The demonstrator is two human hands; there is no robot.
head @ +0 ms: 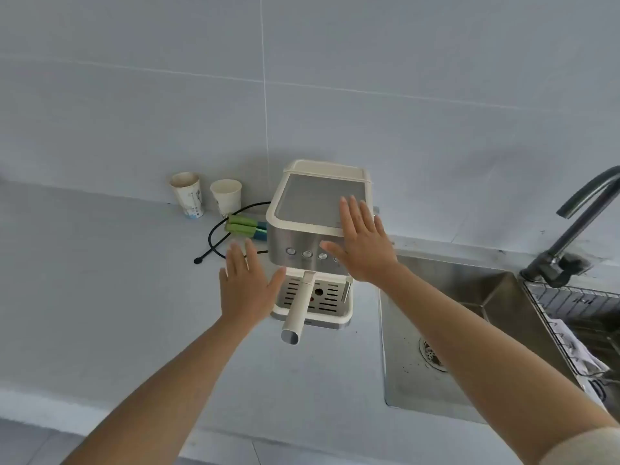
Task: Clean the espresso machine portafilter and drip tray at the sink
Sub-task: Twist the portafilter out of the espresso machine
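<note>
Cream portafilter (297, 305) is left locked in the machine (315, 226), above the tray (335, 317); left hand (246, 286) and right hand (362, 243) are spread flat, empty, likely poised for reaching.

the espresso machine (318, 229) stands on the counter (100, 297) against the wall (302, 95), just left of the sink (436, 330). its drip tray (313, 305) sits at its base in front, and the portafilter (297, 310) handle juts out over the tray toward the viewer. two paper cups (208, 196) stand side by side behind and left of the machine, near the wall. a cord (218, 236) and a brush (245, 226) lie between cups and machine. the faucet (577, 229) rises at the sink's far right, with a wire rack (570, 313) in front of it.
</note>
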